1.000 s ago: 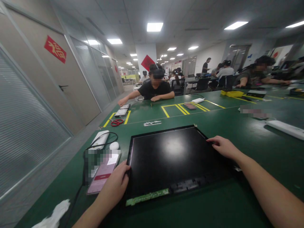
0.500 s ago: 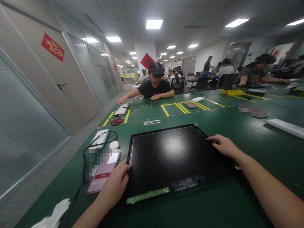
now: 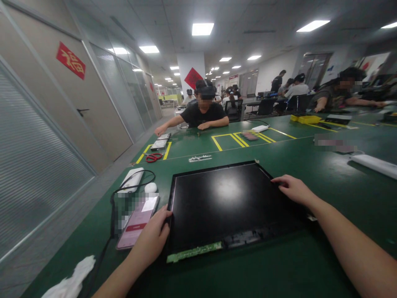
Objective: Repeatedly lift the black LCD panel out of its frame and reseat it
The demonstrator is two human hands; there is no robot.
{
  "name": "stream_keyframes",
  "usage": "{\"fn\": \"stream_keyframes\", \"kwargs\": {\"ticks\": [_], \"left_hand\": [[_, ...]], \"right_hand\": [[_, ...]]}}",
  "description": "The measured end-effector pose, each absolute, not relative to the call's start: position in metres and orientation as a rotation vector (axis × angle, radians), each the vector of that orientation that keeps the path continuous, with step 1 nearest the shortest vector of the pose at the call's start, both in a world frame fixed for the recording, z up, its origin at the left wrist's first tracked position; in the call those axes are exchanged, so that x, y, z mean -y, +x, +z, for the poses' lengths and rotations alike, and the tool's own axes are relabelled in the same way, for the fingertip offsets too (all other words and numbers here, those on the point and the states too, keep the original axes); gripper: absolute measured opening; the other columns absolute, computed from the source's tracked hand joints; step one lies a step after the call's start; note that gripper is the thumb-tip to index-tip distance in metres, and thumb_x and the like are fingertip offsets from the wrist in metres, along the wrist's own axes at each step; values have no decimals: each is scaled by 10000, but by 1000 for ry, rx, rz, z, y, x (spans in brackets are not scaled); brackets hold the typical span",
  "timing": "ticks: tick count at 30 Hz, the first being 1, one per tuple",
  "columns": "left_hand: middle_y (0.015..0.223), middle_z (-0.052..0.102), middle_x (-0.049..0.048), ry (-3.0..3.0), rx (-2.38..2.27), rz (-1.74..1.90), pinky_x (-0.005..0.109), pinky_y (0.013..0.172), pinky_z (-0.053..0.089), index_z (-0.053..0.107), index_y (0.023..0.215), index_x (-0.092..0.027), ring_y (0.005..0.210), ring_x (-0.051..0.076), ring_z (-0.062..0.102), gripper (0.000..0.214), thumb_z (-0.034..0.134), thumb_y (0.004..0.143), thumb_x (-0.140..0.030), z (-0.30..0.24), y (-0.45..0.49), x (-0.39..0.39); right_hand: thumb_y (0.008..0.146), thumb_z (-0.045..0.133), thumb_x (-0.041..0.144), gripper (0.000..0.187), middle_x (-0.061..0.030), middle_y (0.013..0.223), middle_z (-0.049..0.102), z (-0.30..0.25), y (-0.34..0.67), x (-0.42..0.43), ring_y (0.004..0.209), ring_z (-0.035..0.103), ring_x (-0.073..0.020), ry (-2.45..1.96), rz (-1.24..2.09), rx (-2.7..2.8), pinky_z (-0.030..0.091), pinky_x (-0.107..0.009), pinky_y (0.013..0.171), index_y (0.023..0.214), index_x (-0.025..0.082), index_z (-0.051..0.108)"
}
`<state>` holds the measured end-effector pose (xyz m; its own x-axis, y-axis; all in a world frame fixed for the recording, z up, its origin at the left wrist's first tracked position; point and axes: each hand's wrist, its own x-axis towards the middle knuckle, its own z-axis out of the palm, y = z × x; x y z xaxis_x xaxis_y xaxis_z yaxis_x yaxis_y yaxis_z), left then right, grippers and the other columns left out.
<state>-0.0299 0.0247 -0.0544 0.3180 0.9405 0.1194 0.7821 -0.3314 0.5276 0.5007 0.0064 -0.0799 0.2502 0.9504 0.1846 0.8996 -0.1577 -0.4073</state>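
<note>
A black display panel lies flat on the green table, its glossy face up and reflecting a ceiling light. Along its near left edge runs a narrow green circuit board. My left hand grips the panel's left edge, fingers bent against the frame. On the opposite side, my right hand holds the right edge, fingertips on the frame and the thumb below them. Small tabs of tape stick out at the far right corner and beneath my right wrist.
Left of the panel are a phone, a round white case, a white power strip with black cable, and crumpled tissue. Beyond lie red-handled scissors and white strips. A person sits across the table.
The view has shifted very slightly. Both hands keep their places on the panel's edges, and the panel stays flat on the table.
</note>
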Motion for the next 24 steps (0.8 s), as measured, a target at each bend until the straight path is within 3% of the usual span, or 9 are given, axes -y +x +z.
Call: {"fn": "stream_keyframes", "kwargs": {"ticks": [6, 11, 16, 24], "left_hand": [[1401, 643, 176, 2013, -1435, 740, 535, 1143, 414, 525, 1378, -147, 1339, 328, 579, 567, 472, 814, -171, -51, -25, -18], [1467, 599, 182, 1671, -1239, 941, 467, 1181, 376, 461, 1381, -172, 1412, 297, 513, 597, 564, 796, -237, -47, -21, -15], [1576, 494, 162, 1207, -1247, 1066, 445, 889, 615, 493, 1321, -241, 1201, 353, 683, 691, 757, 687, -321, -39, -18, -15], [1572, 515, 64, 838, -1311, 1153, 334, 728, 652, 609, 1212, -279, 1071, 279, 749, 565, 758, 697, -102, -40, -14, -16]], "right_hand": [[756, 554, 174, 396, -30, 944, 739, -79, 500, -6, 767, 662, -159, -2096, 148, 1678, 530, -269, 752, 1031, 287, 815], [736, 566, 170, 396, -28, 946, 747, -79, 500, -6, 757, 671, -159, -2090, 154, 1673, 540, -274, 739, 1021, 286, 816], [738, 563, 179, 391, -27, 974, 759, -77, 500, -5, 786, 682, -171, -2070, 151, 1685, 549, -284, 755, 1012, 294, 817], [751, 541, 163, 409, -28, 985, 748, -77, 498, -4, 789, 674, -165, -2092, 144, 1680, 538, -282, 775, 1031, 285, 813]]}}
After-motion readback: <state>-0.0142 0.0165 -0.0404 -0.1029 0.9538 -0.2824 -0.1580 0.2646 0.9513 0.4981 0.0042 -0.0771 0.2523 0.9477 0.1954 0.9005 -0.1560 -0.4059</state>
